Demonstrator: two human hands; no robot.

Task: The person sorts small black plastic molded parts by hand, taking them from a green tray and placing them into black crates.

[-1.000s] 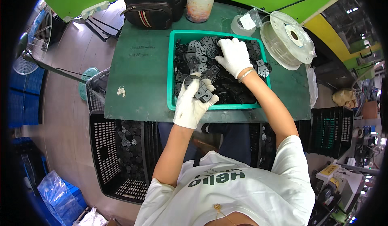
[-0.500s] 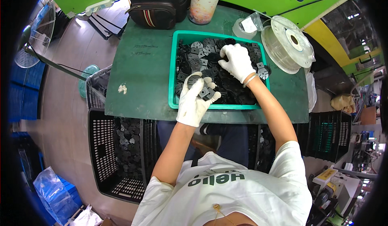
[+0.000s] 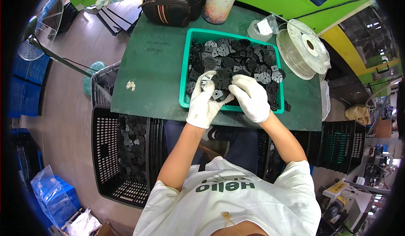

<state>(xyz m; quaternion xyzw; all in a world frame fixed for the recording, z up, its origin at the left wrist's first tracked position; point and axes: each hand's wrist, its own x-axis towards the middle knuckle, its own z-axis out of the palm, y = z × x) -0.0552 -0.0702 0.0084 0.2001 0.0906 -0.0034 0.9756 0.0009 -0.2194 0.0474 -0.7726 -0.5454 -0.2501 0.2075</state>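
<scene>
A shallow green bin (image 3: 184, 73) on the table is filled with small black plastic parts (image 3: 253, 50), several with fan-shaped, slotted ends. Over its near left part, my left hand (image 3: 201, 107), in a white glove, is closed round a few black plastic parts (image 3: 217, 94). My right hand (image 3: 253, 99), gloved too, is beside it with fingers bent together and fingertips close to the left hand's parts. Whatever lies between the right fingertips is hidden against the dark pile.
On the green table (image 3: 147, 75) stand a black backpack (image 3: 173, 8), a speckled bottle (image 3: 220, 4), a tape roll (image 3: 258, 31) and a large clear spool (image 3: 301, 50). Below the table's left side, a black crate (image 3: 107, 151) holds more black parts. A fan (image 3: 44, 25) stands far left.
My right hand has come back from the middle of the bin toward my left hand. My left hand still holds its parts. The whole view has shifted slightly.
</scene>
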